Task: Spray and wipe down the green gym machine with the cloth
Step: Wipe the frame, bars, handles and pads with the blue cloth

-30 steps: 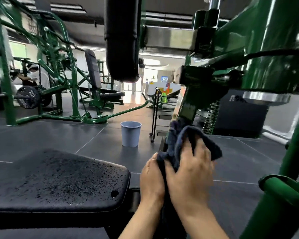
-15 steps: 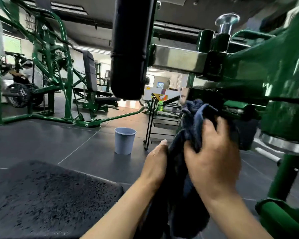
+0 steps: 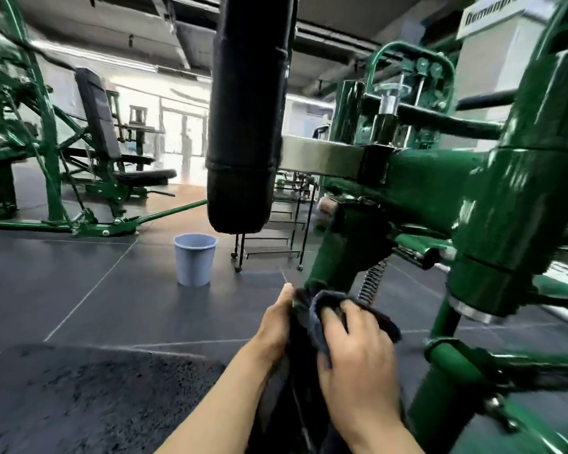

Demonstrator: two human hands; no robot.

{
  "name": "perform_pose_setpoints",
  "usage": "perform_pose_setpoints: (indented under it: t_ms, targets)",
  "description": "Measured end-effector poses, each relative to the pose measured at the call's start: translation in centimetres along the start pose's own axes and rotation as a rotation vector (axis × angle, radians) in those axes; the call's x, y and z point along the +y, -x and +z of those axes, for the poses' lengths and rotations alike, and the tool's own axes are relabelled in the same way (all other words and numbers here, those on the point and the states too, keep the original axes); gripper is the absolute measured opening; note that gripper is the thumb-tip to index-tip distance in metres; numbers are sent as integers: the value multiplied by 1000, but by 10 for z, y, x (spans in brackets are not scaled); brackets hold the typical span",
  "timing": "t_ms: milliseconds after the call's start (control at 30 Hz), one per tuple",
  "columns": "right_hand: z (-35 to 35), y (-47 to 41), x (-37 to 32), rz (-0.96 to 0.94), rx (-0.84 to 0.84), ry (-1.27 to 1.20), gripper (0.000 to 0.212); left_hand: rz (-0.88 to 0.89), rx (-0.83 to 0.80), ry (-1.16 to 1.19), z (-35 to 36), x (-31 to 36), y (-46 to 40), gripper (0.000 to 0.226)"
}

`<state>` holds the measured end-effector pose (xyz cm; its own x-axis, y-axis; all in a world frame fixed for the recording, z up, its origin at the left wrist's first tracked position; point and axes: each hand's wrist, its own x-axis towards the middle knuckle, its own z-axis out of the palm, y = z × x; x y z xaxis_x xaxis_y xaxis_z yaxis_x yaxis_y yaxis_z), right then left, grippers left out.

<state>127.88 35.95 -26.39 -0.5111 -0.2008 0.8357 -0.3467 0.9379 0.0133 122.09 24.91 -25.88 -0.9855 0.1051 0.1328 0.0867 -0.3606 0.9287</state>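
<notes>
- The dark blue cloth [image 3: 322, 317] is bunched round the lower end of a slanted post of the green machine [image 3: 417, 188], just below a coiled spring [image 3: 371, 283].
- The post's long axis leans up and to the right from the cloth toward the machine's cross beam; the cloth's loose tail hangs straight down between the forearms.
- The left hand [image 3: 276, 322] has its grip curled on the cloth's left side.
- The right hand [image 3: 354, 348] has its grip clamped over the cloth's front, fingers bent across the fold.
- A black roller pad [image 3: 246, 119] hangs upright left of the beam.
- A pale blue bucket [image 3: 194, 258] stands on the floor left of the post.
- A white sign [image 3: 492, 11] above the machine carries blurred lettering that cannot be read.
</notes>
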Motion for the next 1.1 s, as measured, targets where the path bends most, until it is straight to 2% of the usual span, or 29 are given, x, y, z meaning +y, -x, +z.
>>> perform_pose_setpoints:
  t_ms: [100,200,233,300,400,467,567,633,667,767,833,933,1000,1100]
  targets:
    - [-34,-48,-17,-49,169,71,35,-15,-73,-58,-2,12,12,37]
    - [-32,-85,-29,-65,88,284,28,-10,-96,-327,-10,13,21,10]
    - [-25,-88,-30,-64,49,320,28,43,-84,-481,-15,9,23,13]
    - [-9,-78,-31,-92,-56,360,41,154,-76,-908,-25,1,31,37]
    - [8,-55,-40,-81,-255,390,55,97,-22,-1514,-53,-24,42,57]
    - [19,-45,-43,-85,-373,411,51,45,-66,-1687,-68,-36,57,65]
    - [13,-43,-51,-125,-495,440,42,-4,-96,-1792,-83,-47,73,65]
    - [-3,-53,-55,-180,-574,479,34,-14,-176,-1861,-88,-50,81,72]
    - [-10,-63,-53,-229,-579,533,33,-15,-208,-1871,-90,-50,84,76]
    - [-23,-99,-53,-197,-448,595,31,-15,-226,-1919,-101,-52,85,80]
    - [-25,-110,-54,-168,-462,670,29,8,-201,-1932,-108,-51,90,81]
    - [-17,-109,-51,-250,-537,750,35,150,-46,-1831,-133,-62,99,87]
    - [-8,-106,-53,-293,-550,712,32,23,-95,-1731,-147,-70,107,93]
    - [4,-85,-63,-285,-660,609,30,-38,-86,-1683,-156,-82,106,93]
